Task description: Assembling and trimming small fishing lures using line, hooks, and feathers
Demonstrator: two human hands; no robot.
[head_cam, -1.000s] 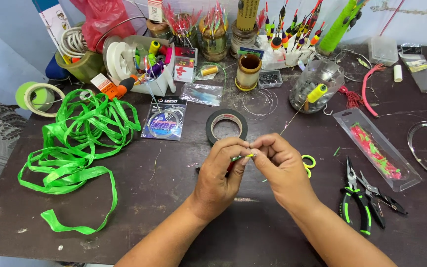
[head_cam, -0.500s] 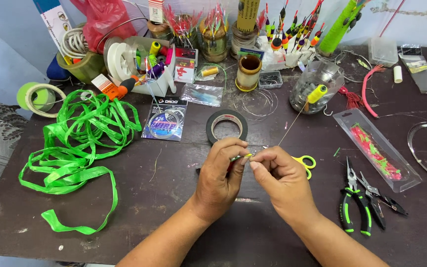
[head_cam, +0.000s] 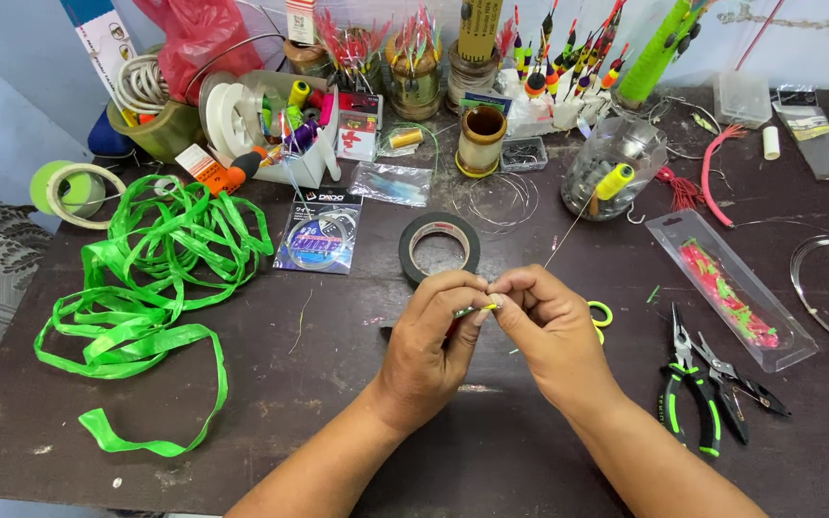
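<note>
Both hands, left (head_cam: 429, 341) and right (head_cam: 549, 326), have closed together, pinching a small yellow-green lure (head_cam: 477, 310); at 12 o'clock, a jar (head_cam: 614, 158) holds tackle.

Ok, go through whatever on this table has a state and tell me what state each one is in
Left hand: pinched on a small yellow-green piece.
Right hand: pinched on the same yellow-green piece.
Thin line: stretched from the fingertips towards the yellow spool.
Black tape roll: lying flat.
Green ribbon: loose, tangled.
Pliers: lying on the table, handles apart.
Clear lure packet: lying flat.
</note>
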